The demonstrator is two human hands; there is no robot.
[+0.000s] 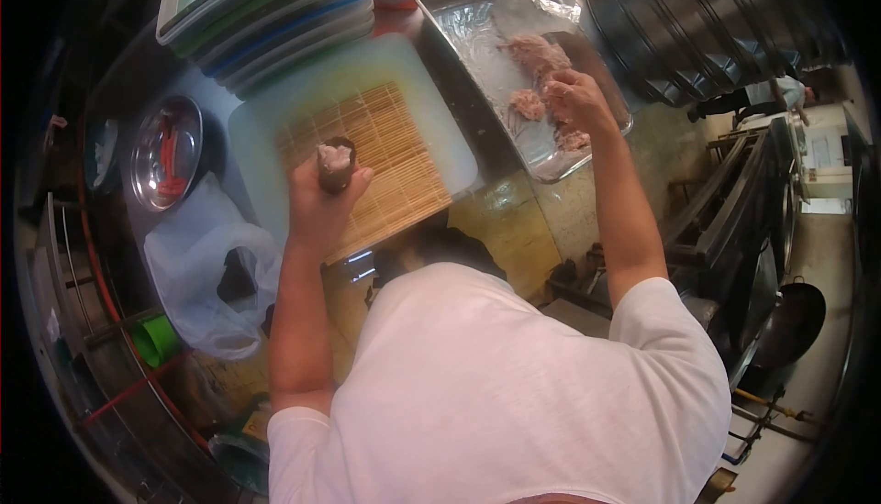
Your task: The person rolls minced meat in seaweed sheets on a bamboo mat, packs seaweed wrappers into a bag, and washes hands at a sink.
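Note:
My left hand [315, 206] is wrapped round a dark seaweed roll [338, 174], held upright over the bamboo rolling mat [395, 165]. Pale pink filling shows at the roll's open top end. The mat lies on a pale cutting board [439, 105]. To the right, my right hand [578, 100] reaches over a metal tray [486, 100], its fingers drawn together at the pink minced meat [534, 53]. Several clumps of meat lie in the tray; the fingertips partly cover one.
Stacked plastic trays [275, 22] stand behind the board. A metal plate [166, 151] with red-orange sticks and a white plastic bag [211, 270] are at left. Stacked metal steamers [707, 22] stand at right, with a wok [791, 325] lower down. Another person [771, 93] is far right.

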